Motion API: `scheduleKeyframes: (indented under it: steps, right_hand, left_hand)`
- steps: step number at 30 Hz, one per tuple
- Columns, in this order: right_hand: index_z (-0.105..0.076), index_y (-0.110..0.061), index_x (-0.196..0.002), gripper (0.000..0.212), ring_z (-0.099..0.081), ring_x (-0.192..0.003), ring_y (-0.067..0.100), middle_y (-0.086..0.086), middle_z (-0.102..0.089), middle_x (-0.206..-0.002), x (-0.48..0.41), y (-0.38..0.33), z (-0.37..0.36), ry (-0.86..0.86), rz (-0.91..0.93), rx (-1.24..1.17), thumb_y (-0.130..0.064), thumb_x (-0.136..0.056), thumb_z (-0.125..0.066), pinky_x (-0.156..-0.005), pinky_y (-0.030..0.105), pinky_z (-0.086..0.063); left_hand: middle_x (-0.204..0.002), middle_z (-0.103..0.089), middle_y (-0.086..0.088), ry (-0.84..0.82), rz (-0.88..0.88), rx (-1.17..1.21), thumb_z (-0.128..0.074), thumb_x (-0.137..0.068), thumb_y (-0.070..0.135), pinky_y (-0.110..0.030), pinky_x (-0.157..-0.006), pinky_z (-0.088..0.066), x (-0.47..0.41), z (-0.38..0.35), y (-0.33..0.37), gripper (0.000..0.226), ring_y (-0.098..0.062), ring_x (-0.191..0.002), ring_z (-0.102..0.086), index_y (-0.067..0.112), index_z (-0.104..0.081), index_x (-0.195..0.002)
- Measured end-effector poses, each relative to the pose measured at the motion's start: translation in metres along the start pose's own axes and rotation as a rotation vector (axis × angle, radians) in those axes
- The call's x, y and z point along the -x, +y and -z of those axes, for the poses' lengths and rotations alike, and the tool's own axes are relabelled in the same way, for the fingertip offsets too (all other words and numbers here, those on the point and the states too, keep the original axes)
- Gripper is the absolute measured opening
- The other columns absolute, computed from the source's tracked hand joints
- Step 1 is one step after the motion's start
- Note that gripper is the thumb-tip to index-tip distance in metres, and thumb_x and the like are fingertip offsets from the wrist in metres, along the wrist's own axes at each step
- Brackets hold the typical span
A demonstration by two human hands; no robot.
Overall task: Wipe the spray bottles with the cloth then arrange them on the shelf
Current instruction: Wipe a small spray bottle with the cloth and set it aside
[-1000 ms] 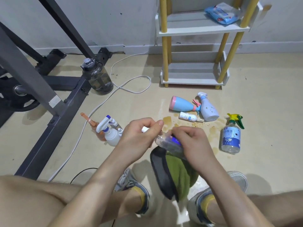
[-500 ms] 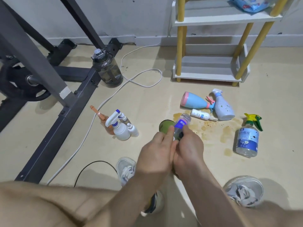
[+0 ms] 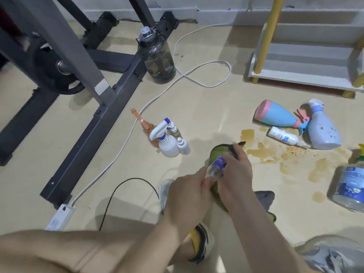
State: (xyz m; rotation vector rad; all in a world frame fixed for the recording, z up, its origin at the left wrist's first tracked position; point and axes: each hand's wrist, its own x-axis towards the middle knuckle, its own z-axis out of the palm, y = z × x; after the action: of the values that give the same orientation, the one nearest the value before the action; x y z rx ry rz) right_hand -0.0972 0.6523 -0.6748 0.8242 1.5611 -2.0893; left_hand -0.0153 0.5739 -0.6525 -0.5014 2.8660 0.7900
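1. While the left hand (image 3: 189, 192) pinches the near end of the small clear bottle (image 3: 215, 167), the right hand (image 3: 234, 174) is curled over its far half, with the green cloth (image 3: 218, 152) caught under the fingers. Both grips are closed.
2. Bottle sits tilted between the two hands, off the floor, in front of the person's knees. The shelf (image 3: 295, 78) is well apart, upper right.
3. Handling guess: small, thin plastic, looks near empty, so light. The wall probably dents under a hard squeeze.
4. Glossy blue label plus brown spills (image 3: 248, 134) on the floor suggest it could be sticky or slick. Expect it to twist in the fingers.
5. Best hold: one hand on an end, neck or base, and let the cloth hand turn round the body.
6. Cloth is soft and floppy, its tail hanging below the hands. It will wrap fine, but bunch it so it doesn't drag.
7. Cap end is hidden by the hands, so I can't tell the nozzle type.
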Motion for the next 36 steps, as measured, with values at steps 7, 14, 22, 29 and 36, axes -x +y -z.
scheduleKeyframes:
  steps: [7,14,22,29,36]
  right_hand:
    - [-0.066,-0.023,-0.126,0.033,-0.060,-0.112,0.012,-0.007,-0.067,-0.119,-0.019,0.023,-0.014,-0.116,0.301,0.559,-0.013,-0.096,-0.055,-0.095,0.023,-0.045]
    - [-0.070,-0.015,-0.107,0.022,-0.063,-0.102,0.025,0.001,-0.069,-0.100,-0.046,0.027,-0.005,-0.209,0.166,0.977,-0.028,-0.090,-0.064,-0.087,0.033,-0.047]
    - [-0.052,-0.021,-0.141,0.043,-0.052,-0.125,0.018,-0.003,-0.058,-0.135,-0.061,0.020,0.033,-0.210,0.016,0.802,-0.018,-0.098,-0.054,-0.095,0.023,-0.035]
    - [-0.067,-0.029,-0.088,0.028,-0.053,-0.069,-0.009,-0.011,-0.066,-0.086,-0.063,0.009,0.050,-0.234,-0.037,0.711,-0.009,-0.099,-0.050,-0.052,-0.004,-0.034]
    - [-0.074,-0.015,-0.094,0.030,-0.067,-0.081,0.019,0.014,-0.072,-0.090,-0.069,0.011,0.055,-0.295,-0.160,0.640,-0.026,-0.102,-0.047,-0.057,0.008,-0.047]
  left_hand:
    - [-0.100,-0.074,-0.003,0.034,0.178,0.090,-0.053,-0.099,0.031,-0.030,-0.087,-0.049,-0.028,0.004,-0.044,0.036,-0.022,-0.097,-0.068,0.027,-0.059,-0.135]
    - [-0.093,-0.077,-0.003,0.123,0.387,0.200,-0.066,-0.090,0.016,-0.025,-0.085,-0.050,-0.067,0.004,-0.080,0.017,-0.019,-0.088,-0.068,0.019,-0.078,-0.102]
    - [-0.091,-0.067,-0.004,0.088,0.409,0.006,-0.056,-0.085,0.023,-0.030,-0.071,-0.040,-0.103,-0.031,-0.133,0.017,-0.029,-0.089,-0.061,0.014,-0.070,-0.089]
    - [-0.094,-0.065,-0.007,0.211,0.424,0.150,-0.056,-0.078,0.018,-0.024,-0.072,-0.036,-0.117,-0.064,-0.133,0.026,-0.029,-0.087,-0.059,0.004,-0.069,-0.096]
    - [-0.089,-0.059,-0.001,0.355,0.409,0.196,-0.068,-0.081,0.007,-0.035,-0.076,-0.048,-0.125,-0.078,-0.138,0.015,-0.030,-0.083,-0.060,0.011,-0.066,-0.095]
